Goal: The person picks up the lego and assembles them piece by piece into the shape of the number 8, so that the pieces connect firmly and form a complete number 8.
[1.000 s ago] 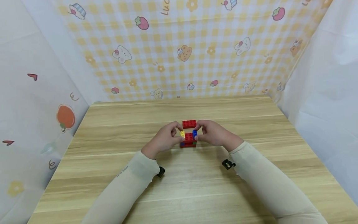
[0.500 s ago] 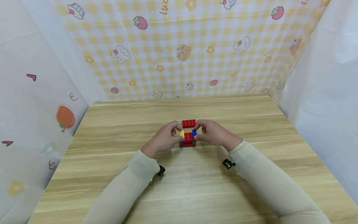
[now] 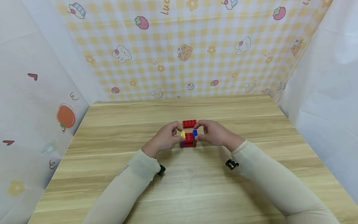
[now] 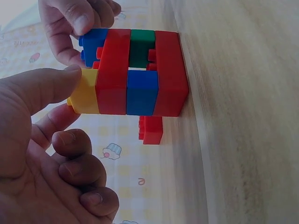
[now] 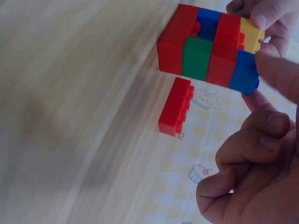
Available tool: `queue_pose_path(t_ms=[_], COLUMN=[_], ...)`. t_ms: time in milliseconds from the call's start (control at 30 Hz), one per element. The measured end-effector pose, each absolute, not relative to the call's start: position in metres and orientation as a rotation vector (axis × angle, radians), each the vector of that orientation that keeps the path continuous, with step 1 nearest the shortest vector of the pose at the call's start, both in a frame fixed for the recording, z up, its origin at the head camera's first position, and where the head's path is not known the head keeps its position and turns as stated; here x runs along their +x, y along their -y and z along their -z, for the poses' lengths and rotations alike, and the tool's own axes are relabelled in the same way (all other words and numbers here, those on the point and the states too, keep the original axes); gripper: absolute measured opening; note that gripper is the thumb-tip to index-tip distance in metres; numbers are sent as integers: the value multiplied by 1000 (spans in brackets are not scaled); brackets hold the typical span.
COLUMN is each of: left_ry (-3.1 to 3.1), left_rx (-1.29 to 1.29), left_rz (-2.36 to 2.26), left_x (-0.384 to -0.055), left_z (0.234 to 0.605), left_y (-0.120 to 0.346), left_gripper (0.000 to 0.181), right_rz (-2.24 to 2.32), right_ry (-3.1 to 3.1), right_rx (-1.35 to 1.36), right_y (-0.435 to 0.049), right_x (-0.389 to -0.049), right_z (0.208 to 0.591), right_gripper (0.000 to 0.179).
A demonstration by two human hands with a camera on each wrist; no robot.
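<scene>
Head view: a person's left hand [image 3: 165, 137] pinches a yellow brick [image 3: 182, 134] and the right hand [image 3: 215, 134] an upper blue brick [image 3: 195, 133], atop a brick stack [image 3: 188, 137] on a wooden table [image 3: 179, 189]. Studs up, its long axis runs left to right, parallel to a loose red brick [image 3: 189, 124] behind. Grips match a second ago; the right sleeve [image 3: 275, 182] sits slightly farther out.

Left wrist view: yellow meets the upper red brick [image 4: 113, 74] flush; thumb and forefinger are nearly closed.

Right wrist view: blue sits likewise, the other fingers [image 5: 250, 144] curled.
</scene>
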State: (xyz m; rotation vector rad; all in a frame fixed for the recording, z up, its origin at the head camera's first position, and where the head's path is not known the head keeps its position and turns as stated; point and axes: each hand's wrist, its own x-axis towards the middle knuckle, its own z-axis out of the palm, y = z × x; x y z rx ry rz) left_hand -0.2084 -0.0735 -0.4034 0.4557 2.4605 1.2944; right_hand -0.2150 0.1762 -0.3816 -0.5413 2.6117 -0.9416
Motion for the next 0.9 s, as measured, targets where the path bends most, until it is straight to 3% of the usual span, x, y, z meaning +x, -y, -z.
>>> queue_pose_path(t_ms=[167, 900], left_ry=[-2467, -2470], left_rx=[475, 468], left_rz=[-1290, -1287], left_x=[-210, -211], left_z=[405, 404], left_y=[72, 73], left_gripper=[21, 22], right_rz=[995, 872], right_ry=[-2626, -2736], right_rx=[-526, -390], right_y=[-181, -181], right_x=[-220, -276], right_z=[378, 386], right_gripper=[44, 44])
